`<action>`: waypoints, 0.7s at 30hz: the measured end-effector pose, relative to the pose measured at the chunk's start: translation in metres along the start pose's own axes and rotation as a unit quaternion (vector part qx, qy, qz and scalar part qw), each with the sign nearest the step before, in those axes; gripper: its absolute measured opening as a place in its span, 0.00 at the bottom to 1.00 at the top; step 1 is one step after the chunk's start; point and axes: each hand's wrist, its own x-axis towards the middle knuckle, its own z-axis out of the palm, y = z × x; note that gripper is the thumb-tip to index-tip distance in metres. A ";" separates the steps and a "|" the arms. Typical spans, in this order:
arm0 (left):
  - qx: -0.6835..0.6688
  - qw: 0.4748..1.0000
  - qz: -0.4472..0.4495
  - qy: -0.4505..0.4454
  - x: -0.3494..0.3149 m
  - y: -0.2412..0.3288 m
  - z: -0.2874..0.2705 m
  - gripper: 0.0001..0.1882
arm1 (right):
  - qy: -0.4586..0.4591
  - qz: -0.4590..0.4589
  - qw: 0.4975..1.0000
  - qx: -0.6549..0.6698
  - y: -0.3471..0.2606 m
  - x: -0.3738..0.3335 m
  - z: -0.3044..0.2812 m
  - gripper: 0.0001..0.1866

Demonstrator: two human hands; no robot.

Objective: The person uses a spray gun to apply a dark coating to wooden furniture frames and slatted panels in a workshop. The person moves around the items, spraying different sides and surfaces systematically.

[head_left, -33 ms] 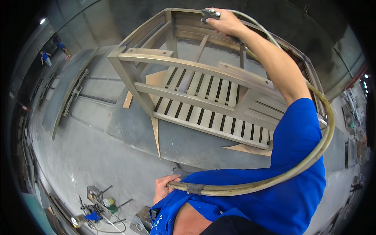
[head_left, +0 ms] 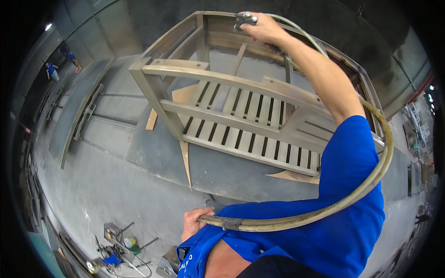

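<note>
- The right hand (head_left: 262, 28) is raised far out ahead of the body, its fingers (head_left: 273, 33) clenched around a metal spray gun (head_left: 244, 18); the gun's head sticks out just past the fingertips, toward the far top rail of the frame (head_left: 241, 111).
- The arm looks stretched that far so the gun can reach the frame's far side while the person stands at its near side.
- A thick hose (head_left: 371, 180) leaves the gun below the right fingers, runs along the forearm, loops wide around the blue sleeve (head_left: 352, 194) and comes back across the chest.
- The left hand (head_left: 193, 222) sits low against the chest, fingers clenched on the hose near a dark band (head_left: 230, 224) wrapped around it. Held there, the hose seems kept off the frame, with its weight taken off the gun hand.
- The frame, a slatted piece of furniture in a dull beige, lies on a dark floor pad (head_left: 222, 171), well below the right fingers and well ahead of the left ones. Wooden wedges (head_left: 186, 162) show under it, likely lifting it off the pad so its lower edges stay reachable.
- Tools and cans (head_left: 123, 245) lie on the floor to the left of the left fingers, apart from them.
- Two people in blue (head_left: 53, 69) stand far off at the upper left.
</note>
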 end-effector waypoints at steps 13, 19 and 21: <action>-0.026 0.997 0.022 -0.075 0.057 -0.061 -0.128 0.08 | 0.060 0.134 0.970 -0.194 -0.051 0.011 -0.017 0.11; -0.093 0.992 0.008 -0.090 0.074 -0.071 -0.152 0.07 | 0.142 0.228 0.941 -0.206 -0.058 -0.026 -0.043 0.19; -0.075 0.991 0.042 -0.099 0.078 -0.071 -0.157 0.07 | 0.206 0.197 0.937 -0.202 -0.062 -0.027 -0.043 0.19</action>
